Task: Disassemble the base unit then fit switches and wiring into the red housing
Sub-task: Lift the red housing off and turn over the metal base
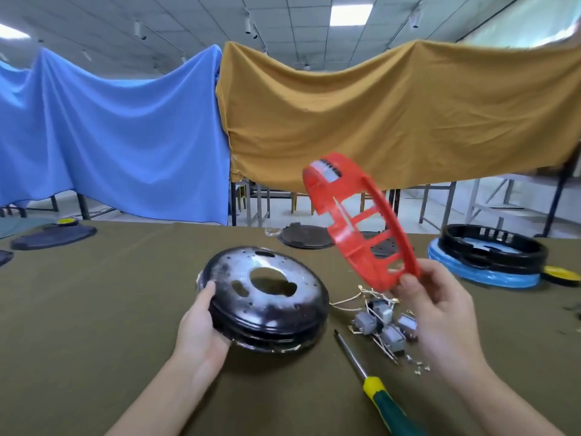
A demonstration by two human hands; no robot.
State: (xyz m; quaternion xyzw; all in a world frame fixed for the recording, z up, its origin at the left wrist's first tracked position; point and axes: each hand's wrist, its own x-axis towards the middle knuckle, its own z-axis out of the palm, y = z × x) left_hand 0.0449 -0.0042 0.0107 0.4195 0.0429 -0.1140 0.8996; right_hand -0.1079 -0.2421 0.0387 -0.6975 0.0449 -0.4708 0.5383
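Note:
My right hand grips the lower rim of the red ring-shaped housing and holds it tilted up in the air above the table. My left hand holds the left edge of the dark metal base pan, which lies dome-up on the olive cloth, its centre hole showing. Between the pan and my right hand lies a cluster of grey switches with thin wiring, and a few small loose screws sit beside it.
A screwdriver with a yellow and green handle lies in front of the switches. A black ring on a blue ring stands at the right, dark discs at the back, flat dark plates far left.

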